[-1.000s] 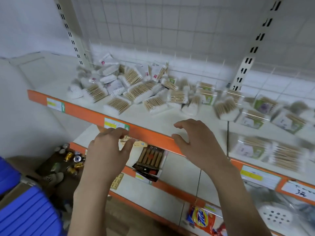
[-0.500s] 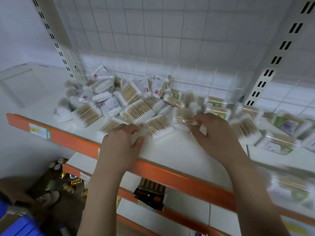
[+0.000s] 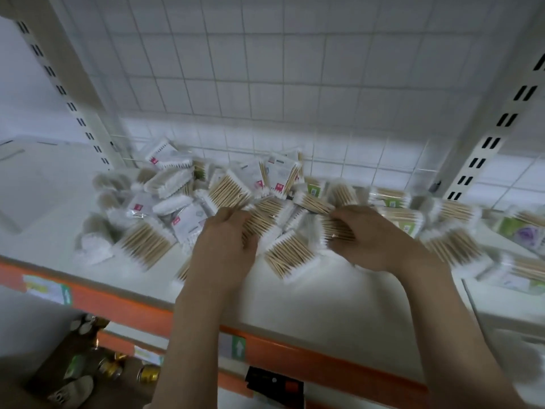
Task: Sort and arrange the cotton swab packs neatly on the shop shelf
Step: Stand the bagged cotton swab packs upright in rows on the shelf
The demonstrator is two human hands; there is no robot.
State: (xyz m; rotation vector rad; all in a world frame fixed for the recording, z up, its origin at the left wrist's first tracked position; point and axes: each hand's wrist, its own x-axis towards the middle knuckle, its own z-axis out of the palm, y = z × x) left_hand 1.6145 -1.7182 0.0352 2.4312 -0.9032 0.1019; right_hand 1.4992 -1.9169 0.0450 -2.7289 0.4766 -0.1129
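Far to your left, a pack with wooden sticks (image 3: 144, 243) lies flat by itself near the front of the white shelf (image 3: 339, 293). Behind it is the big messy pile of cotton swab packs (image 3: 206, 190), all mixed up and pointing every way.

Your left hand (image 3: 224, 240) is in the middle of the pile. Its fingers are curled round a wooden-stick pack (image 3: 259, 219), holding it. Just beside it lies a loose pack (image 3: 287, 256), tilted on the shelf.

Your right hand (image 3: 374, 237) has its fingers curled round another wooden-stick pack (image 3: 336, 228). More packs, some with green labels (image 3: 392, 202), spread off to the right.

It looks like you are just starting: picking out packs that match. Almost all the sorting is left to do.

Next, you need to lift both packs clear, turn them the same way, and set them side by side on a bare part of the shelf. The packs look slippery, so hold them gently but firmly.
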